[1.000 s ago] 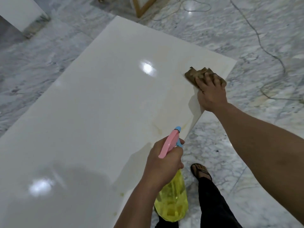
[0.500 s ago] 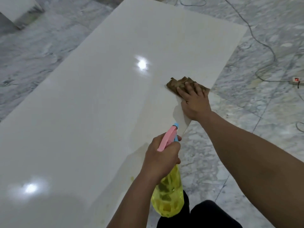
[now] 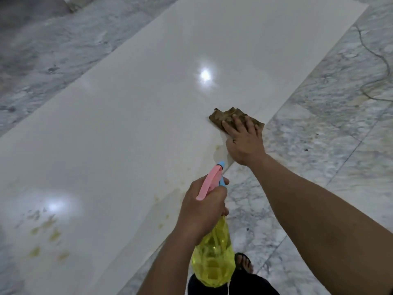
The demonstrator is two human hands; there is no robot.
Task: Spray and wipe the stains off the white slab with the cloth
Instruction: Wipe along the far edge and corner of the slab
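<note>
Right hand, centre right of frame: palm down, fingers straight and slightly spread, pressing flat on a brown cloth. No curl round the fabric; the hand lies released on top of it. The crumpled cloth shows beyond the fingertips, toward the upper left of the hand, and sits on the right edge of the white slab, one corner reaching the slab's border.

Left hand, lower centre: fingers wrapped round the neck of a spray bottle, grasping it firmly. Pink trigger head with a blue nozzle tip juts above the knuckles, aimed up-frame toward the cloth. Yellow translucent body hangs below the hand, in front of a dark trouser leg and a foot in a sandal at the bottom edge.

The slab runs diagonally from lower left to upper right, lying on the grey-veined marble floor. Glossy; two bright light reflections, one upper centre, one lower left. Yellowish stains cluster at lower left, with fainter yellow spots along the right edge between the two hands and just beside the right wrist. A thin cable snakes over the floor at upper right.
</note>
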